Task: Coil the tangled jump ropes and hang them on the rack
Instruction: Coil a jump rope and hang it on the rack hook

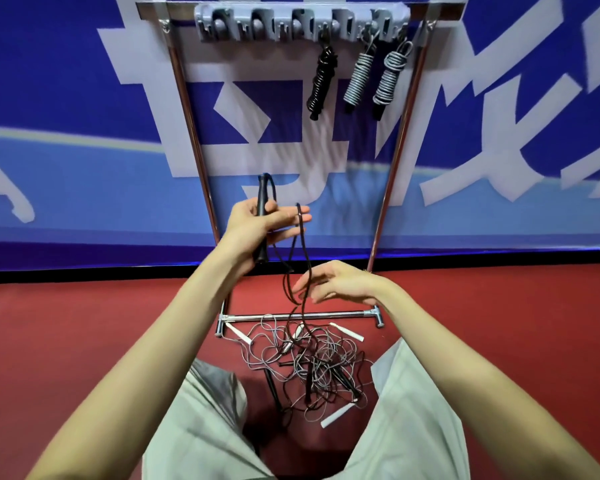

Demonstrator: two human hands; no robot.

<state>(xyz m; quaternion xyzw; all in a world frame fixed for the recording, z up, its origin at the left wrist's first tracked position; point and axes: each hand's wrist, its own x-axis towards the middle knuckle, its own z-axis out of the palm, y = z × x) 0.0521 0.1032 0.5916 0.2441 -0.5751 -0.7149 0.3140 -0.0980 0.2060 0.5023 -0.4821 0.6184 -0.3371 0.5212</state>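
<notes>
The left hand (257, 226) holds a black rope's handle (261, 220) up high, so the cord (303, 258) hangs free. The right hand (340, 284), fingers loose, reaches for it. More ropes lie tangled (312, 365) on the floor below the rack (302, 24).

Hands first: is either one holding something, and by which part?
The left hand grips a black jump rope by its handle, cord looped over its fingers. The right hand is open at the hanging cord; a grip cannot be told.

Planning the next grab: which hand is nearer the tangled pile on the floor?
Right. The right hand hangs just above the tangled pile; the left hand is higher, gripping a black handle.
</notes>
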